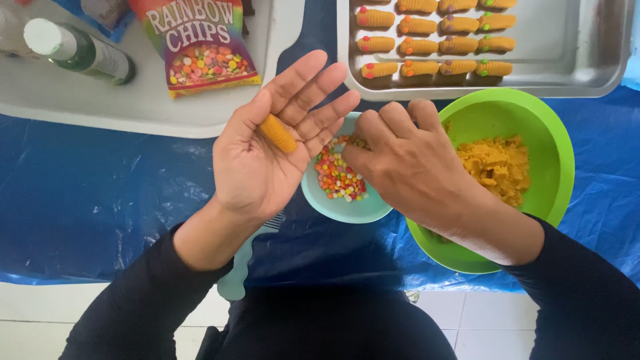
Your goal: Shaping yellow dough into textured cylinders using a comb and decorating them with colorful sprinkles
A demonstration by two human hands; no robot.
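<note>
while the ridged roll (278,133) is merely cradled on the flat, unclenched left hand (267,150), it could be tipped off; chips (337,177) pinched by the right hand (407,167) over the bowl (347,210) could be dropped.

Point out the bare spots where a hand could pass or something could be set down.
Free: the right part of the metal tray, beside the rows of ridged dough pieces; the blue sheet left of the left hand; the white tray below the bottle. Crowded: the middle, where both hands, the small candy bowl and the green bowl meet.
</note>
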